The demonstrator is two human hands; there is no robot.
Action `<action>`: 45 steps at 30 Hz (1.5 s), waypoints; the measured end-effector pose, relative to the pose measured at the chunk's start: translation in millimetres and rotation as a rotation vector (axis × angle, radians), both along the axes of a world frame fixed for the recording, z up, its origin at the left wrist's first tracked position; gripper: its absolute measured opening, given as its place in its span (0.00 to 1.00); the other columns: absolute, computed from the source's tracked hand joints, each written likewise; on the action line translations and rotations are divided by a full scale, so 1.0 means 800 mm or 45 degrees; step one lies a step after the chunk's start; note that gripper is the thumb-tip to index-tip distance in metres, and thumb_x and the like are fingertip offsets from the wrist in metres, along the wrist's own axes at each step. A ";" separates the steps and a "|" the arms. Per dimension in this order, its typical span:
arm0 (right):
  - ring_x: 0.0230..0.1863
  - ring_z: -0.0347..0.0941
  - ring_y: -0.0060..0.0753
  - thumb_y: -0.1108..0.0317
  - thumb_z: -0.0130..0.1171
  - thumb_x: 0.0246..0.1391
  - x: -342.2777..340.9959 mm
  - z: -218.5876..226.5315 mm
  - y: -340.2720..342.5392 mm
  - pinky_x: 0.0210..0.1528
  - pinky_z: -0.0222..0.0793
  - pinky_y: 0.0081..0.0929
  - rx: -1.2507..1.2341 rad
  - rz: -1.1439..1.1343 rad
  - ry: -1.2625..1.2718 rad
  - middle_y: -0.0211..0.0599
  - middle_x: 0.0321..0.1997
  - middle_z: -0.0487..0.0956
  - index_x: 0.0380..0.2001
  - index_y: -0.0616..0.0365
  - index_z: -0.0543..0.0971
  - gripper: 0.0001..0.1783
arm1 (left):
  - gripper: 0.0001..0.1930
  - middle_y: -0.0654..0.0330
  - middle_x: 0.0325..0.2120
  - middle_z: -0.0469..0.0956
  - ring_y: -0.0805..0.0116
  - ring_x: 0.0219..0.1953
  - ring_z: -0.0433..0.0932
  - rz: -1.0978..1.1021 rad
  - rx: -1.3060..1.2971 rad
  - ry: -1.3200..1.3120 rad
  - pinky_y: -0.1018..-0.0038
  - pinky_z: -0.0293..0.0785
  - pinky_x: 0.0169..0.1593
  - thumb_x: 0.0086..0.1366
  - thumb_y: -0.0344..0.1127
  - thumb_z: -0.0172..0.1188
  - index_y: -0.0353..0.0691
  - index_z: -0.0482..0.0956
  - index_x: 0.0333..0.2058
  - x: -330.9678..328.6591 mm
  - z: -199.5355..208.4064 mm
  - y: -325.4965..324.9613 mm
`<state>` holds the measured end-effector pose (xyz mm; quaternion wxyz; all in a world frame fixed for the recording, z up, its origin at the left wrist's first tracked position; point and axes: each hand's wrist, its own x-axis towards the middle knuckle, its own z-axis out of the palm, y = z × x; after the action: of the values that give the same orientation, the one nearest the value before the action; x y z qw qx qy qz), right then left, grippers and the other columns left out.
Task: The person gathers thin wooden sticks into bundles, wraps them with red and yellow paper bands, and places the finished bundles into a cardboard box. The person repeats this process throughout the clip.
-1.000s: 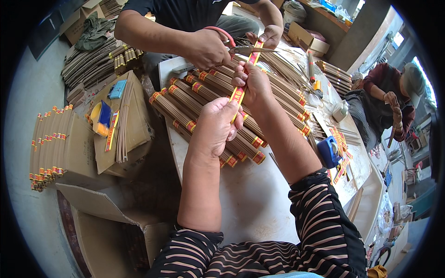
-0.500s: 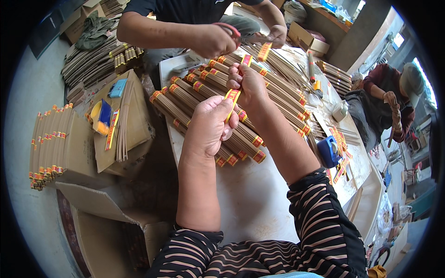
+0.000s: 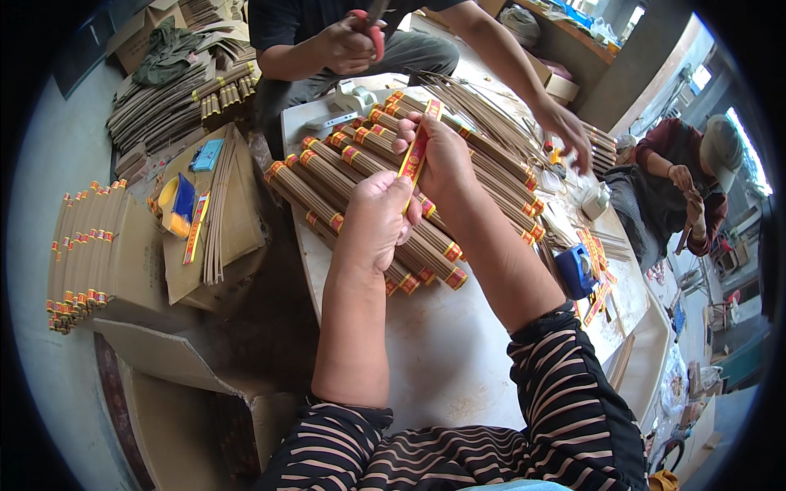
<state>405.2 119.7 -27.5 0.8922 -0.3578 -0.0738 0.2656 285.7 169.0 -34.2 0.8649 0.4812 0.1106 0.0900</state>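
Between my hands a red-and-yellow paper label strip (image 3: 417,153) is held out at a slant. My left hand (image 3: 380,214) pinches its lower end, thumb on top. Higher up, my right hand (image 3: 443,154) is closed on the strip near its far end. Just under both hands lie bundles of thin brown sticks (image 3: 303,190), banded with red-and-yellow labels, stacked on the white table (image 3: 442,352). Some bundles are partly hidden by my hands and forearms.
Across the table a person holds red-handled scissors (image 3: 375,37) and stretches the other hand (image 3: 565,135) rightward. A blue tape dispenser (image 3: 578,268) stands by loose labels (image 3: 602,254) on the right. At left are an open cardboard box (image 3: 176,360) and stacked bundles (image 3: 86,245).
The strip shows more of its length between my hands, which have barely moved. Opposite, the person's scissors have lifted up and left, and their other hand has swung out to the right.
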 end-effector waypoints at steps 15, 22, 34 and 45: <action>0.18 0.56 0.21 0.68 0.37 0.59 -0.024 0.007 -0.005 0.19 0.55 0.20 0.048 0.128 -0.007 0.34 0.24 0.67 0.34 0.60 0.63 0.07 | 0.07 0.64 0.15 0.69 0.83 0.10 0.58 0.024 0.035 -0.028 0.88 0.52 0.13 0.64 0.35 0.48 0.37 0.68 0.30 -0.004 0.005 0.001; 0.18 0.56 0.18 0.69 0.38 0.59 -0.004 -0.002 -0.006 0.17 0.54 0.18 0.043 0.070 0.016 0.32 0.22 0.66 0.34 0.60 0.63 0.06 | 0.08 0.63 0.15 0.69 0.83 0.10 0.60 -0.036 0.124 -0.003 0.87 0.54 0.13 0.63 0.34 0.48 0.37 0.68 0.27 -0.007 0.010 0.000; 0.21 0.65 0.27 0.65 0.36 0.62 -0.004 -0.018 -0.015 0.24 0.66 0.25 -0.215 -0.026 0.058 0.37 0.25 0.70 0.33 0.61 0.65 0.11 | 0.08 0.63 0.15 0.70 0.82 0.11 0.61 0.121 0.150 0.081 0.86 0.55 0.13 0.63 0.32 0.47 0.36 0.70 0.26 0.024 -0.021 -0.012; 0.21 0.63 0.23 0.68 0.36 0.61 0.023 -0.030 -0.022 0.23 0.63 0.23 -0.066 -0.049 0.096 0.35 0.24 0.69 0.33 0.61 0.65 0.09 | 0.07 0.62 0.15 0.72 0.83 0.11 0.62 0.193 0.060 -0.187 0.88 0.57 0.15 0.61 0.33 0.52 0.36 0.71 0.29 -0.029 0.038 -0.003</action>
<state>424.0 101.9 -51.8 0.8898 -0.3717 -0.0262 0.2634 262.2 166.8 -4.2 0.8498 0.4840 0.0806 0.1927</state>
